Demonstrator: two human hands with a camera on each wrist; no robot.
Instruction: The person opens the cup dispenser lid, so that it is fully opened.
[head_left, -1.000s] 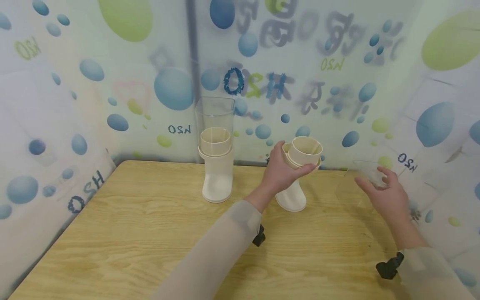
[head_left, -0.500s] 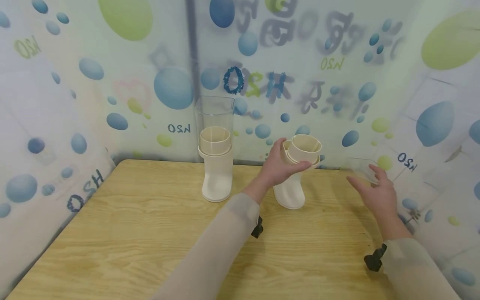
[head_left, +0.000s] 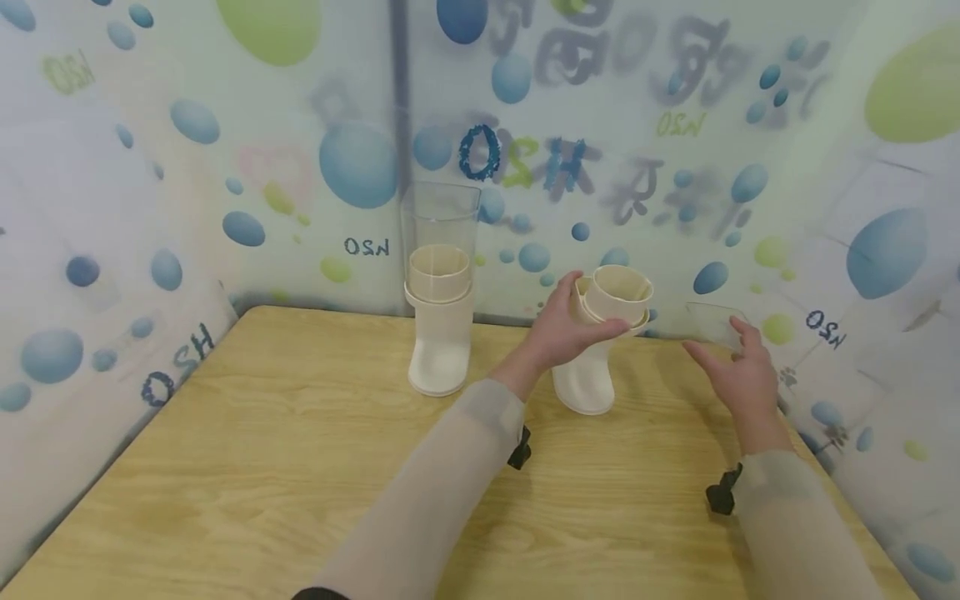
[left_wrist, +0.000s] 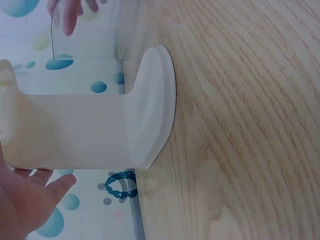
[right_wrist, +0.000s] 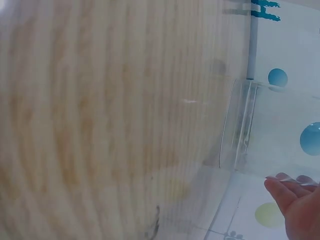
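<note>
My left hand [head_left: 558, 329] grips the upper part of a white, boot-shaped dispenser stand [head_left: 585, 385], fingers behind it and thumb across the front. A cream ring-shaped collar [head_left: 621, 290] sits at its top. In the left wrist view the stand's foot [left_wrist: 157, 107] is down at the wooden surface. Off to the right, my right hand [head_left: 738, 367] holds a clear, open-ended plastic container [head_left: 708, 321] between thumb and fingers. That container's wall [right_wrist: 280, 127] fills part of the right wrist view, its edges faint. A gap separates it from the stand.
A matching white stand [head_left: 441, 346] stands upright to the left, with a clear container [head_left: 442, 208] fitted over its cream collar [head_left: 438, 273]. The wooden table [head_left: 315, 433] ends at a back wall [head_left: 300, 158] printed with blue and green drops. Side walls flank it.
My right hand has moved left and slightly forward with the clear container, nearer the held stand. My left hand keeps its grip. The head view has shifted a little.
</note>
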